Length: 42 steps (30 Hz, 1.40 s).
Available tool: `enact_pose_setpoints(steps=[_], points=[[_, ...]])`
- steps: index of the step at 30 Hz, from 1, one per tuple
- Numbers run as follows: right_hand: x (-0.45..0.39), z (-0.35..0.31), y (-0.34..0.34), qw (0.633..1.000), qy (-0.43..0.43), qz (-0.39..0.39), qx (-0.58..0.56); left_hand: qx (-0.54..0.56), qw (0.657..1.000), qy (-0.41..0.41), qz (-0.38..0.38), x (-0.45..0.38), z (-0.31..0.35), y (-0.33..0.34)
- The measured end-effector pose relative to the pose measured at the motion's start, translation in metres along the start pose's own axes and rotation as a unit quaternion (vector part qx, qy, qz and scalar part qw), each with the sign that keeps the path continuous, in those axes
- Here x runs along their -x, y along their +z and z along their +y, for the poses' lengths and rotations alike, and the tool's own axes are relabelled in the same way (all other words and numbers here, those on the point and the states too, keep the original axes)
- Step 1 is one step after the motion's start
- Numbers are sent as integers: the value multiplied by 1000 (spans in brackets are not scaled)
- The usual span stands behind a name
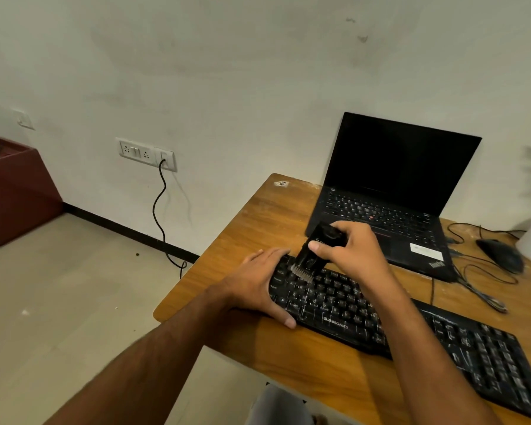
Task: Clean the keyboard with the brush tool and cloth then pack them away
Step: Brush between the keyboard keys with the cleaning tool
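The brushing stage is judged to be under way and not far along: the brush tool (318,250), a black block with a row of pale bristles at its lower end, is held tilted in the grip of the right hand (348,251), fingers and thumb curled round its body, and its bristles are set on the top rows at the left end of the keyboard (411,326). The keyboard is steadied by the left hand (258,283), which is laid flat over its left edge with fingers nearly straight and the thumb along the near rim, nothing being clasped. The keyboard lies slanted across the near part of the desk (258,216), running from the centre of the view toward 4 o'clock. The middle and right-hand keys are judged to be yet unbrushed; no cloth can be seen, so wiping and packing away are taken to be left. At 1 o'clock from the keyboard an open laptop (393,194) with a dark screen is placed, and at 3 o'clock a mouse (500,254) and loose cables (478,289) are found. The desk is of worn brown wood, set against a pale wall (227,72). At 9 o'clock a socket panel (146,154) with a black cord (160,210) is seen above a tiled floor (74,286), with a dark red cabinet (16,191) beyond.
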State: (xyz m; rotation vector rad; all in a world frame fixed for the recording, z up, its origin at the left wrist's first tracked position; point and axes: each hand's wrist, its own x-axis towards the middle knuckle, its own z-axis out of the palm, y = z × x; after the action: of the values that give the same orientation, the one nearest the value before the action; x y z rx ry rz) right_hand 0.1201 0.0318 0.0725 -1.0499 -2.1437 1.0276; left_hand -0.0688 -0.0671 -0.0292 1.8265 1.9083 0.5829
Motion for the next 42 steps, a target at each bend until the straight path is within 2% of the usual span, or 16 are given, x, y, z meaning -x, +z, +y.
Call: enact_pose_setpoints(steps=[4, 9, 13, 17, 22, 26, 28, 32, 34, 36, 40, 42], points=[[-4, 1, 4, 996, -41, 6, 76, 23, 1000, -5, 10, 1, 0, -1], [-19, 5, 7, 992, -69, 64, 81, 24, 999, -16, 18, 3, 2, -1], [-21, 17, 28, 988, -64, 10, 138, 25, 999, -12, 23, 4, 6, -4], [-30, 17, 27, 983, -61, 23, 174, 25, 999, -19, 24, 5, 9, -5], [-28, 18, 35, 984, -59, -1, 170, 24, 999, -12, 29, 6, 11, -6], [-33, 21, 23, 986, -54, 37, 154, 28, 999, -24, 22, 6, 10, -5], [-29, 20, 25, 989, -62, 28, 128, 27, 999, -20, 24, 5, 8, -5], [-27, 22, 26, 980, -57, 32, 187, 24, 999, -23, 22, 5, 7, -4], [-29, 22, 21, 983, -53, 49, 168, 23, 999, -17, 23, 5, 8, -4], [-25, 21, 25, 987, -62, 26, 143, 24, 999, -14, 28, 6, 9, -5], [-22, 15, 24, 980, -59, -29, 186, 23, 999, -16, 25, 4, 8, -4], [-26, 10, 17, 980, -59, -30, 186, 25, 999, -16, 23, 4, 7, -3]])
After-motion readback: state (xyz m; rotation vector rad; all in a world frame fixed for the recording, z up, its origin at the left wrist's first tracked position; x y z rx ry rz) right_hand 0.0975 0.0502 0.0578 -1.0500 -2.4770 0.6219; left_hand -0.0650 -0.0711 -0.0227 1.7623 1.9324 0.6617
